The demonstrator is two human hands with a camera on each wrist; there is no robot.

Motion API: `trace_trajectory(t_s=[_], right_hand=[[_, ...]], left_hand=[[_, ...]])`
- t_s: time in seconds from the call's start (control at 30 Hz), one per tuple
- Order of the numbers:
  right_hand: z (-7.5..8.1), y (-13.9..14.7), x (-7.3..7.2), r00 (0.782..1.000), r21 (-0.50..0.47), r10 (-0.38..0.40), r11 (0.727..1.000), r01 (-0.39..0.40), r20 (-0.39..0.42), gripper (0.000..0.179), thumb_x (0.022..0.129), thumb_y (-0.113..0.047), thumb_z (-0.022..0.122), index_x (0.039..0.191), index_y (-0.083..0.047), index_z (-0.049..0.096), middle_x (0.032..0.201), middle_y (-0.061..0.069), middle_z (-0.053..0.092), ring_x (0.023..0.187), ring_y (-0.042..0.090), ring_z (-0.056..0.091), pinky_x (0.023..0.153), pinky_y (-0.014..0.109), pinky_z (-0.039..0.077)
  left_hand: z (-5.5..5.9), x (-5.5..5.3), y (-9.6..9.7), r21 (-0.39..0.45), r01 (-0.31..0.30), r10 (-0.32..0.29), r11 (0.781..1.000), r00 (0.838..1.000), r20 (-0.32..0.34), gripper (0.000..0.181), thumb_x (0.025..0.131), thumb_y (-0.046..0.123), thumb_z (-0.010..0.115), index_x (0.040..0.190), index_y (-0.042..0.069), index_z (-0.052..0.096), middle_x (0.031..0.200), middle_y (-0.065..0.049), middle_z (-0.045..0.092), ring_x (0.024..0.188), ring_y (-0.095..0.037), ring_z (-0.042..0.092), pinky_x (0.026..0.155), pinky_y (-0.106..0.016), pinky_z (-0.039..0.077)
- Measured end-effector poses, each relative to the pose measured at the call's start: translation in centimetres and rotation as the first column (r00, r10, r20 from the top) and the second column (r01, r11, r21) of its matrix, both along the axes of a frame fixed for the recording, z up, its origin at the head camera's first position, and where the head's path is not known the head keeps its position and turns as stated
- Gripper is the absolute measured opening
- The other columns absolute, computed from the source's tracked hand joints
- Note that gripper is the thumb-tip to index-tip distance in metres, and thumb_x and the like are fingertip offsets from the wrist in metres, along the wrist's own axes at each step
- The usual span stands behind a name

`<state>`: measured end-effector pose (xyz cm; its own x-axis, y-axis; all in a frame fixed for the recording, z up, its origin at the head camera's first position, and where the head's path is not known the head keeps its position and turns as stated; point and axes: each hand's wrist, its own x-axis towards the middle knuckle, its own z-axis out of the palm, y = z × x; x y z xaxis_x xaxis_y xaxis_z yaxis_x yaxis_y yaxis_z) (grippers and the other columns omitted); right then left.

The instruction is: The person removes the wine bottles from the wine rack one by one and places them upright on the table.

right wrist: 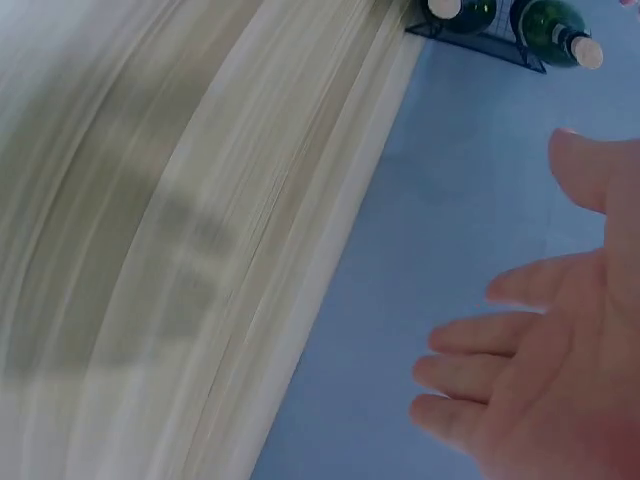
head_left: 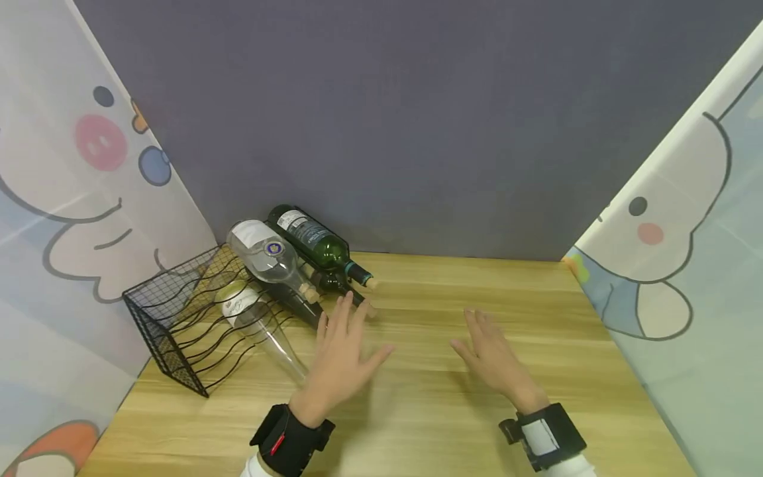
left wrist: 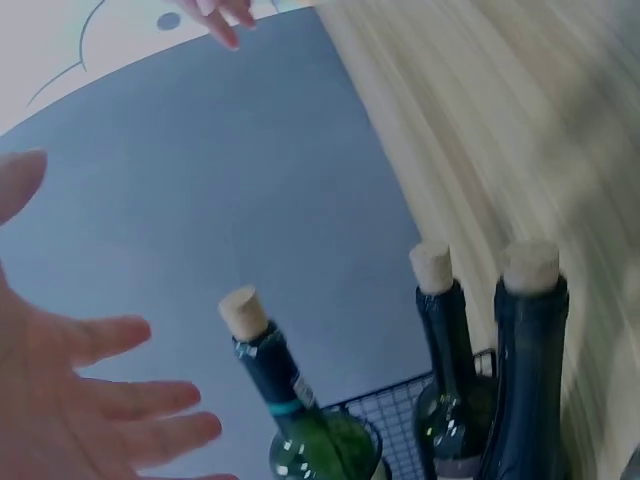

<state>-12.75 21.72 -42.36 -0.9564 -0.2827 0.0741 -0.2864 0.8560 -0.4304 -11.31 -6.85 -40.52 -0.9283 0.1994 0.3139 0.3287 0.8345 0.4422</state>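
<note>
My left hand (head_left: 340, 361) hovers with spread fingers over the table, just right of the bottle necks, and holds nothing. In the head view its fingertips overlap a dark bottle neck (head_left: 306, 313). Farther right, my right hand (head_left: 496, 358) is also empty, its fingers extended above the wood. Several corked bottles lie in a black wire rack (head_left: 173, 344). On top are a green bottle (head_left: 330, 252) with a dark label and a clear bottle (head_left: 268, 255) with a white label. A clear bottle (head_left: 262, 324) lies lower, its neck end hidden behind my left hand.
The wooden table (head_left: 429, 424) runs back to a grey panel (head_left: 447, 132). Cartoon-printed panels stand on the left (head_left: 53, 265) and right (head_left: 703, 371). The rack is close to the left panel.
</note>
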Motion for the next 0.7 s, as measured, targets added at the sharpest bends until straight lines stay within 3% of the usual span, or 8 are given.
trace_trajectory(t_s=[0.17,0.33,0.43,0.53,0.63,0.7], right_hand=[[0.0,-1.3,-0.5,0.998,-0.008,0.057,0.998,-0.057,0.039,0.071,0.101,-0.034,0.053,0.149,0.012,0.027,0.153,0.036,0.029,0.143,0.054,0.027,0.114,0.065,0.024],[0.4,-2.5,-1.0,0.995,-0.001,0.078,0.997,-0.078,0.058,0.068,0.101,-0.033,0.053,0.149,0.01,0.03,0.153,0.033,0.032,0.144,0.051,0.028,0.115,0.063,0.024],[0.5,-3.2,-1.2,0.992,-0.012,0.096,0.995,-0.096,0.083,0.066,0.102,-0.034,0.051,0.148,0.009,0.033,0.153,0.031,0.034,0.144,0.05,0.027,0.115,0.063,0.023],[0.5,-3.7,-1.4,0.989,-0.011,0.104,0.995,-0.104,0.103,0.066,0.102,-0.037,0.05,0.148,0.007,0.034,0.153,0.03,0.035,0.144,0.049,0.028,0.116,0.062,0.023],[0.2,-4.0,-1.3,0.988,-0.011,0.105,0.994,-0.104,0.116,0.065,0.102,-0.037,0.05,0.148,0.006,0.035,0.152,0.03,0.036,0.144,0.049,0.029,0.116,0.062,0.024],[-0.2,-4.0,-1.2,0.985,-0.02,0.105,0.994,-0.103,0.137,0.064,0.102,-0.037,0.05,0.147,0.006,0.037,0.152,0.031,0.036,0.144,0.05,0.029,0.115,0.063,0.024]], left_hand=[[1.1,0.3,-2.0,0.12,0.003,0.009,0.993,0.995,-0.103,0.073,0.09,0.045,0.064,0.147,0.006,0.041,0.154,-0.02,0.039,0.139,-0.042,0.042,0.11,-0.062,0.034],[2.4,0.7,-5.3,0.285,-0.027,0.059,0.958,0.993,-0.103,0.061,0.094,0.034,0.061,0.144,0.003,0.044,0.148,-0.019,0.047,0.135,-0.039,0.047,0.107,-0.058,0.038],[3.1,1.1,-8.1,0.366,-0.075,0.107,0.927,0.992,-0.066,0.056,0.098,0.029,0.057,0.144,0.002,0.043,0.144,-0.022,0.05,0.132,-0.039,0.049,0.106,-0.057,0.038],[3.9,1.3,-11.1,0.383,-0.168,0.192,0.908,0.981,-0.024,0.053,0.1,0.031,0.054,0.144,0.002,0.043,0.141,-0.024,0.051,0.129,-0.039,0.049,0.104,-0.057,0.038],[4.7,1.4,-14.0,0.381,-0.27,0.266,0.884,0.962,0.064,0.056,0.102,0.035,0.05,0.147,0.004,0.039,0.143,-0.023,0.05,0.129,-0.039,0.049,0.101,-0.055,0.039],[5.0,1.4,-15.8,0.404,-0.312,0.275,0.86,0.95,0.147,0.058,0.103,0.038,0.047,0.149,0.005,0.034,0.147,-0.022,0.046,0.131,-0.04,0.046,0.101,-0.056,0.038]])
